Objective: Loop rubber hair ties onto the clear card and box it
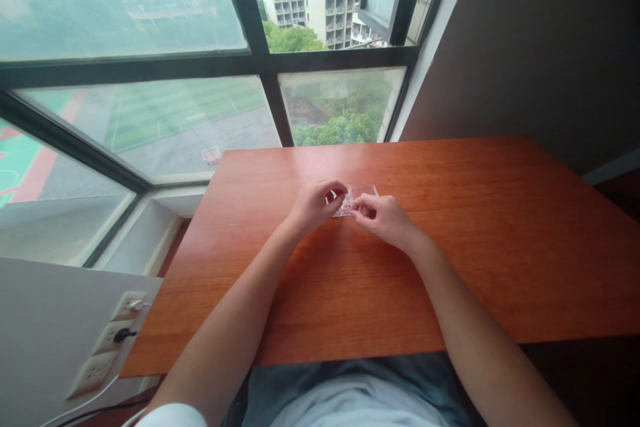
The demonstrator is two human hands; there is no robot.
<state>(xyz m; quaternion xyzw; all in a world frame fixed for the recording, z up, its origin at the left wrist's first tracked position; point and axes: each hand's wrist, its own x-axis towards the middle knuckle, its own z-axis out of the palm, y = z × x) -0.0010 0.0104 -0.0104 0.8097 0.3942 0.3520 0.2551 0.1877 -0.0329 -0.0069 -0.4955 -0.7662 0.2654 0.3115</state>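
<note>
A small clear plastic box (343,214) sits on the wooden table, with pale, thin little items inside that are too small to name. Its see-through lid (369,190) seems to be folded back toward the far right. My left hand (319,204) is at the left side of the box, fingers curled and the thumb close to the index finger. Over the right side, my right hand (384,215) has its thumb and fingertips pinched together. Whatever either hand holds is too small or hidden to make out.
The reddish-brown table (500,240) reaches far to the right, its near edge close to my body. Dark-framed windows (270,64) stand behind it and to the left. Wall sockets (107,337) with plugs and cables are at the lower left.
</note>
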